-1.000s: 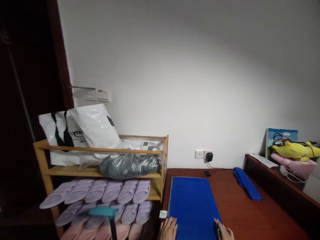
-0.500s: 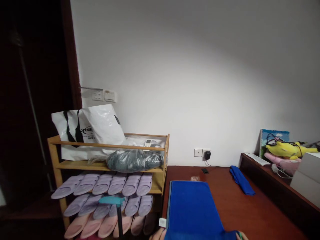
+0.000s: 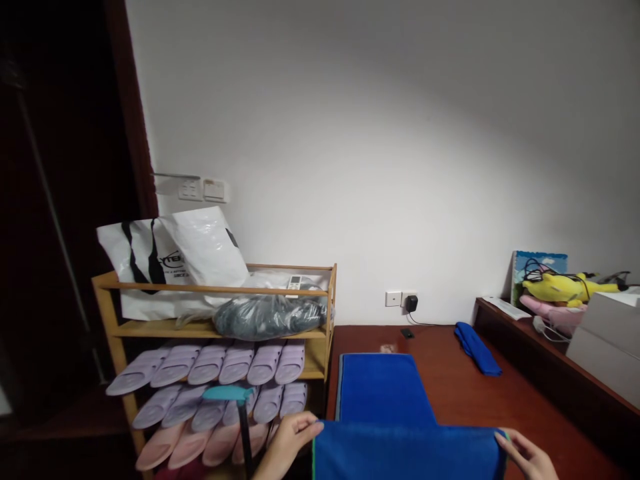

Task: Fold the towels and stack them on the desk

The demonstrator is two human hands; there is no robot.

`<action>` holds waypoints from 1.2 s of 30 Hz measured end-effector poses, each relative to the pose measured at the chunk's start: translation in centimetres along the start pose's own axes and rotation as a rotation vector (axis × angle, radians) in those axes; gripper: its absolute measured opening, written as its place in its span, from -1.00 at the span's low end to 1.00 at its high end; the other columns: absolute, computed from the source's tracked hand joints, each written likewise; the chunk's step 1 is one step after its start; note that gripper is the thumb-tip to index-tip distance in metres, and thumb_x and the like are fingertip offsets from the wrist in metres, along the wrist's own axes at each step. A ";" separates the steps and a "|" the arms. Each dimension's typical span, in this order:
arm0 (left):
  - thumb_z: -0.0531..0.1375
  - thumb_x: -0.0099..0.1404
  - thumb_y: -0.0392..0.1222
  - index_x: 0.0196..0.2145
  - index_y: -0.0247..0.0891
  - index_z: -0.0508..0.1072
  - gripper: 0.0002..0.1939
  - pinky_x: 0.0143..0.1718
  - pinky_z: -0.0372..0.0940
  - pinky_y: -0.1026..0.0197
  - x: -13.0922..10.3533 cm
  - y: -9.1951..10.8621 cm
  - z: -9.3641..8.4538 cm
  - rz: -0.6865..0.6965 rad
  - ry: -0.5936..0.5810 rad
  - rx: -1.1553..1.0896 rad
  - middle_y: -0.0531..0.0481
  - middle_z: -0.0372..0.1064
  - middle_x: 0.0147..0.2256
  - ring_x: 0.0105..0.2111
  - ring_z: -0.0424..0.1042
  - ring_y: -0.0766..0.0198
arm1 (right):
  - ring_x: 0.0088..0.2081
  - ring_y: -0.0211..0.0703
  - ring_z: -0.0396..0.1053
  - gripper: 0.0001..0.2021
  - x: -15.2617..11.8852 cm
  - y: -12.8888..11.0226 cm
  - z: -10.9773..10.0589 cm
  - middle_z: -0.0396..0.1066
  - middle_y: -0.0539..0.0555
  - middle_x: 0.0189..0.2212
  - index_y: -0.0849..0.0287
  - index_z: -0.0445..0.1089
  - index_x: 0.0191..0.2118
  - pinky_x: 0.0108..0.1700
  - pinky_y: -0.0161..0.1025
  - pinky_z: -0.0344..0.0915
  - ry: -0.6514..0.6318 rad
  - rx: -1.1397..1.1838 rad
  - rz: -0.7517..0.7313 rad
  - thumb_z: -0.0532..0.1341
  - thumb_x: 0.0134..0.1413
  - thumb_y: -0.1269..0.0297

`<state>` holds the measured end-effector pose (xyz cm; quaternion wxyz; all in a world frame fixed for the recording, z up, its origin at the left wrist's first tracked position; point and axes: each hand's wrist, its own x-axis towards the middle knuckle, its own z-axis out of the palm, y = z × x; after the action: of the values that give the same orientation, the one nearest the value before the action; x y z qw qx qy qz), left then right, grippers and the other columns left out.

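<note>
A blue cloth (image 3: 407, 455) with green side edges is stretched between my hands at the bottom of the view. My left hand (image 3: 296, 439) pinches its upper left corner, and my right hand (image 3: 525, 453) pinches the upper right corner. Behind the held cloth, a flat blue cloth (image 3: 383, 387) lies on the reddish-brown table (image 3: 470, 413), its near part hidden. Farther right on the tabletop rests a narrow, bunched blue cloth (image 3: 477, 349).
At left stands a wooden rack (image 3: 107, 293) with slippers (image 3: 207, 363), a white bag (image 3: 200, 250) and a plastic-wrapped bundle (image 3: 270, 317). A teal-topped pole (image 3: 227, 393) is before it. A raised ledge (image 3: 530, 353) at right holds a yellow plush (image 3: 565, 288) and white boxes (image 3: 607, 340).
Both hands have risen into fuller view, lifting the near cloth so that it hangs between them and covers the lower part of the flat cloth. The camera view has shifted slightly.
</note>
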<state>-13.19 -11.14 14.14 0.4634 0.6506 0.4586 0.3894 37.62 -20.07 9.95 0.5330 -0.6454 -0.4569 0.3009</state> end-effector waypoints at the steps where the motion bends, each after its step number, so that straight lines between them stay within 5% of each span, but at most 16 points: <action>1: 0.21 0.01 0.27 -0.56 -0.25 0.43 -0.54 -0.45 0.10 0.30 0.2 0.7 -0.3 0.024 0.013 -0.007 0.10 0.29 -0.60 -0.51 0.21 0.32 | -0.24 0.00 0.44 -0.62 0.3 -0.3 -0.1 0.53 0.04 -0.35 0.14 0.52 -0.40 -0.21 -0.35 0.36 -0.001 -0.017 -0.018 0.32 -0.29 -0.06; 13: 0.27 0.00 0.12 -0.62 -0.23 0.50 -0.66 -0.42 0.15 0.28 1.0 5.1 -1.7 0.173 0.106 0.034 0.05 0.33 -0.56 -0.48 0.25 0.30 | -0.22 0.01 0.43 -0.63 1.2 -5.9 -0.9 0.53 0.09 -0.33 0.15 0.52 -0.43 -0.19 -0.33 0.35 0.022 -0.131 -0.165 0.32 -0.28 -0.06; 19: 0.23 0.00 0.22 -0.54 -0.28 0.50 -0.55 -0.67 -0.06 0.33 0.7 6.7 -0.9 0.010 0.164 -0.018 0.18 0.11 -0.79 -0.74 0.06 0.43 | -0.28 -0.06 0.43 -0.64 0.6 -8.1 -1.3 0.53 0.08 -0.38 0.15 0.53 -0.42 -0.25 -0.36 0.34 0.114 -0.120 -0.132 0.35 -0.32 -0.03; 24: 0.21 -0.01 0.25 -0.43 -0.32 0.49 -0.49 -0.74 -0.09 0.35 1.8 7.2 0.5 -0.039 0.247 -0.136 0.08 0.33 -0.71 -0.81 0.17 0.42 | -0.67 -0.27 0.24 -0.54 1.0 -9.3 0.5 0.40 0.01 -0.67 0.24 0.49 -0.32 -0.63 -0.33 0.19 0.162 0.096 0.025 0.31 -0.26 -0.07; 36: 0.24 -0.04 0.27 -0.42 -0.37 0.45 -0.45 -0.76 0.02 0.35 8.2 5.5 0.7 -0.104 0.314 -0.180 -0.13 0.49 -0.53 -0.72 0.39 0.28 | -0.58 -0.13 0.40 -0.47 7.4 -7.4 5.0 0.53 0.17 -0.49 0.29 0.46 -0.33 -0.66 -0.33 0.13 0.193 0.233 0.047 0.35 -0.38 -0.08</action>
<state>-8.93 -4.26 19.89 0.4620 0.5131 0.5216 0.5012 34.18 -11.14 16.57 0.6389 -0.6155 -0.3501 0.3008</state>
